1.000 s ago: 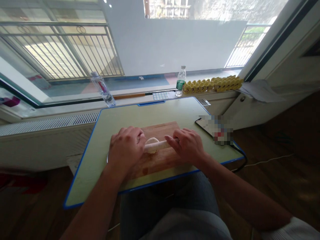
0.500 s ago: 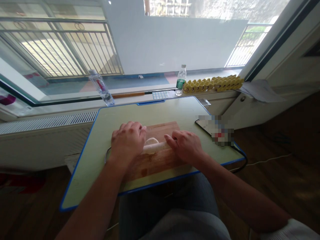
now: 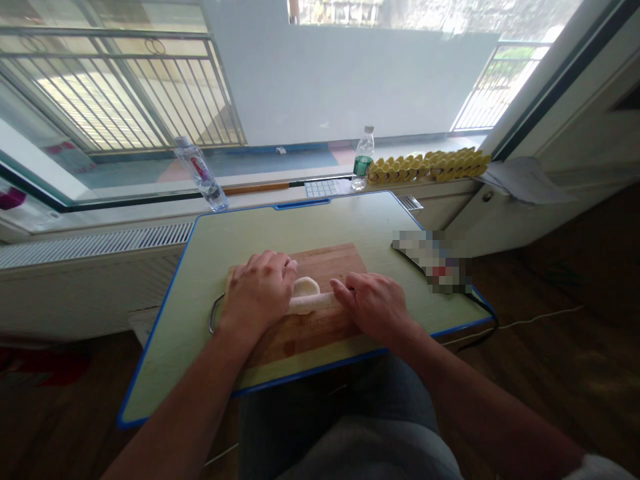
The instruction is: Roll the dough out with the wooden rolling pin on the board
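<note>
Rolling-out step apparently in hand; left hand [image 3: 261, 291] and right hand [image 3: 374, 300], fingers curled over rolling pin [image 3: 314, 304] across pale dough [image 3: 306, 287] on wooden board [image 3: 313, 335], frame centre; next move likely needs even pressure

A homelike room, judging by the wooden floor [image 3: 590, 373], radiator [image 3: 125, 243], large window [image 3: 350, 87] and small table [image 3: 240, 233].

White window sill [image 3: 145, 212], left to right: clear plastic bottle with reddish label [image 3: 202, 175], long brown wooden stick [image 3: 257, 189], white sheet with blue grid [image 3: 321, 189], clear plastic bottle with green label [image 3: 363, 164], just beside it a bumpy yellow tray stack [image 3: 429, 167], then loose white papers [image 3: 526, 181]. Blue-edged pale-green table [image 3: 350, 217]: flat black-edged device [image 3: 433, 263], mostly pixelated, black cable [image 3: 484, 304] at its near end. White slatted radiator [image 3: 100, 243], left.
</note>
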Available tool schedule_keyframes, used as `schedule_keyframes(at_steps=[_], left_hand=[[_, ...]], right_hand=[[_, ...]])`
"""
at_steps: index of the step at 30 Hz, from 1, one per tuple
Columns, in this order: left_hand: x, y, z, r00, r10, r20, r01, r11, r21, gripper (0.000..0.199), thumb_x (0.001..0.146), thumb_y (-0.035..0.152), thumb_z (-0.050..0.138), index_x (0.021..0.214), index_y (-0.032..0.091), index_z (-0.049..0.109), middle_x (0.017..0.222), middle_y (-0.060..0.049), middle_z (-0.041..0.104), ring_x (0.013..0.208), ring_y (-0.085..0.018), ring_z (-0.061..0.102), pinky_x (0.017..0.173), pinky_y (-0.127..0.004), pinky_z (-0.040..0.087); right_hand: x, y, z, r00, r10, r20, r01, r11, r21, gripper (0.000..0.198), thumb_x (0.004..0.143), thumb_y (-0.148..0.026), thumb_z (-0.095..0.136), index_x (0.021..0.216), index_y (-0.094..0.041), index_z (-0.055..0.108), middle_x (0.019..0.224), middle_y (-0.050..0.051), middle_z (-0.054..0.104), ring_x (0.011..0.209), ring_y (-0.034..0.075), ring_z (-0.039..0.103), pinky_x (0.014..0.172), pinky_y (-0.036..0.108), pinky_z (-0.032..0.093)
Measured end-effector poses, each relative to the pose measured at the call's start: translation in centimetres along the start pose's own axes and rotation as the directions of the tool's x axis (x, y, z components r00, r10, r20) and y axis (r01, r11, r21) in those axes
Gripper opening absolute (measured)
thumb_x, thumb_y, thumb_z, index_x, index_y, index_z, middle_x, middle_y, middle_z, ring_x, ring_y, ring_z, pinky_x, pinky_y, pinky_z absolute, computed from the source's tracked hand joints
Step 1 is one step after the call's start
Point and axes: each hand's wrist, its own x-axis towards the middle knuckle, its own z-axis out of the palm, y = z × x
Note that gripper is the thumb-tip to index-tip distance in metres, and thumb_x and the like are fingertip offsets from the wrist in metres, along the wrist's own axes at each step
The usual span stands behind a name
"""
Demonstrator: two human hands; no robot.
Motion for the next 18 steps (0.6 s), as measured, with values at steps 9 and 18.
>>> schedule_keyframes(at_steps=[9,18], left_hand=[[0.3,0.5,-1.6,0.997,-0.021,-0.068,0.016,0.997,-0.078,0.037,0.106,0.044,0.037,0.107,0.024,0.069,0.116,-0.009,0.073,0.111,-0.029,0.063,0.096,-0.046,0.048],[1.4,-1.0,0.6,0.997,0.037,0.074,-0.018,0.971,-0.239,0.037,0.106,0.044,0.038,0.119,0.027,0.069,0.127,-0.007,0.07,0.118,-0.026,0.06,0.107,-0.043,0.045]], right_hand=[[2.1,0.2,-1.7,0.996,0.084,0.02,-0.083,0.995,-0.058,0.062,0.108,-0.063,0.042,0.073,-0.024,0.075,0.074,0.007,0.078,0.068,0.019,0.069,0.061,0.033,0.026],[2.6,0.8,-0.5,0.998,-0.032,0.047,0.036,0.997,-0.072,0.049,0.112,-0.046,0.042,0.076,-0.024,0.068,0.083,0.004,0.08,0.074,0.018,0.07,0.065,0.033,0.028]])
